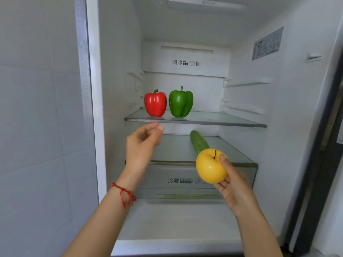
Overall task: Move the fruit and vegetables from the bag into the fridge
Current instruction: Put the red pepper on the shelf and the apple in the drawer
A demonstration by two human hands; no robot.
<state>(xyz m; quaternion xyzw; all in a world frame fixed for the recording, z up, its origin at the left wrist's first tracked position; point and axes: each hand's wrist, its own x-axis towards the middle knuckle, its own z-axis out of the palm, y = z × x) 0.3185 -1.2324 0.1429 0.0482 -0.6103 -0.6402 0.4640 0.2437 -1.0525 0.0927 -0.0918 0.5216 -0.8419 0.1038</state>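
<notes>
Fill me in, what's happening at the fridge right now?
A person is loading produce into the open fridge. The right hand holds a yellow apple in front of the drawer. The left hand is empty, loosely curled just below the glass shelf. A red pepper and a green pepper already stand upright side by side on that shelf. A cucumber lies on the level below, atop the drawer cover. The bag is not in view.
</notes>
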